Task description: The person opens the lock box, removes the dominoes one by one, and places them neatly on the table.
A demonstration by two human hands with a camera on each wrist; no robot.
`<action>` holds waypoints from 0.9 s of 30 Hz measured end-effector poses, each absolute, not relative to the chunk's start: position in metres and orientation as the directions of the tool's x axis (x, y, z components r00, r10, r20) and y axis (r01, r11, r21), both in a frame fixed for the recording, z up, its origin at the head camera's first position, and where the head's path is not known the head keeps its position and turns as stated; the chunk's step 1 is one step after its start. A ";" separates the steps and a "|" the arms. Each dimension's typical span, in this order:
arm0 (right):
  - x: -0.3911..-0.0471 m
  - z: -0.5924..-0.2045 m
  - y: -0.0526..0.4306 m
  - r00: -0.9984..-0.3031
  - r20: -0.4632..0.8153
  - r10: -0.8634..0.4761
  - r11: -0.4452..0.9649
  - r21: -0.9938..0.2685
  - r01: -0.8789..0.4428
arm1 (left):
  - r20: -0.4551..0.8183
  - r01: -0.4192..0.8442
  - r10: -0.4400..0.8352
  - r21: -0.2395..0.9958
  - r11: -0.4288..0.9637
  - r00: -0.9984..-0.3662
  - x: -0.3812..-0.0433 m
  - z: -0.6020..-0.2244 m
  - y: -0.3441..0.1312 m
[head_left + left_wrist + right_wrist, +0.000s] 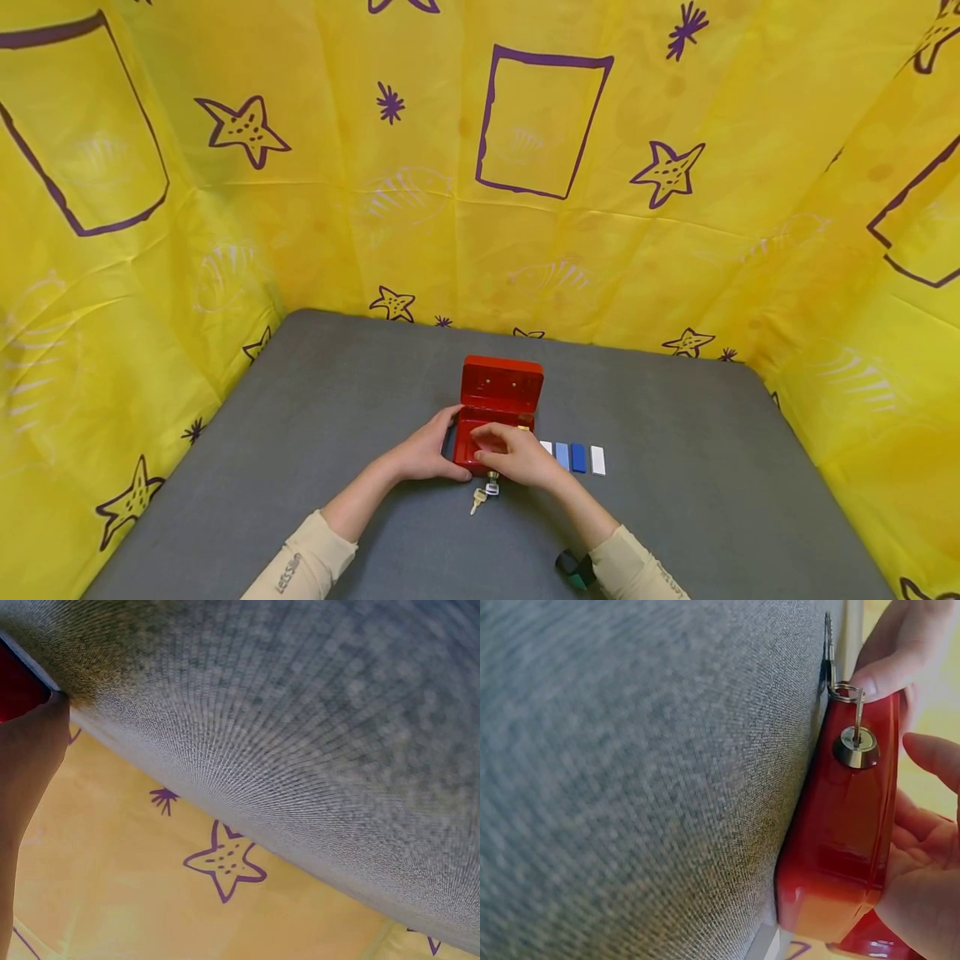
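A small red cash box (465,446) stands with its lid (501,379) raised. My left hand (423,450) grips its left side, thumb at the front corner and fingers toward the back. Over the open box hangs my right hand (517,454), fingers bent and thumb apart from them; I see nothing between them, though part of the fingers is hidden. A key sits in the front lock (857,746), and a second key (478,500) hangs from its ring. Something small and yellow (523,429) shows at the box's right side, partly behind the right hand.
Right of the box lie flat pieces in a row: a white one (546,447) partly covered, a light blue one (562,457), a blue one (577,458) and another white one (597,460). A dark device (574,570) is by the right sleeve. Yellow cloth surrounds the grey table (360,358).
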State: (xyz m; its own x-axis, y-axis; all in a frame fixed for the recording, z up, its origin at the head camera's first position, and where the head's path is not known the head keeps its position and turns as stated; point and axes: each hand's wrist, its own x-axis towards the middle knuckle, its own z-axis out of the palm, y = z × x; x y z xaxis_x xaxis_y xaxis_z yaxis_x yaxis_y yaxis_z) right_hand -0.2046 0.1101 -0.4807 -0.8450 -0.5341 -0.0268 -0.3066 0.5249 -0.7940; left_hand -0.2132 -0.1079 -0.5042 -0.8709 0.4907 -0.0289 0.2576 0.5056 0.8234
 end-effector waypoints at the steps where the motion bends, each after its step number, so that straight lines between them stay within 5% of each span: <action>1: -0.205 -0.481 0.110 -0.844 -0.026 -0.536 0.520 -0.797 -0.306 | -0.028 0.257 0.490 0.824 0.505 -0.871 -0.213 -0.504 -0.108; 27: -0.219 -0.484 0.112 -0.821 0.054 -0.568 0.584 -0.677 -0.448 | -0.066 0.222 0.474 0.820 0.527 -0.878 -0.213 -0.505 -0.108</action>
State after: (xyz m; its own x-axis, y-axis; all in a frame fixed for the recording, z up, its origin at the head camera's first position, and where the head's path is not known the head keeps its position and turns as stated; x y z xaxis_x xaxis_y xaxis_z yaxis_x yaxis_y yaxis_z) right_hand -0.2188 0.1120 -0.4837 -0.8215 -0.5677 0.0537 -0.4480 0.5844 -0.6765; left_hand -0.2134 -0.1076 -0.5046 -0.8778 0.4743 -0.0665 0.2224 0.5266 0.8205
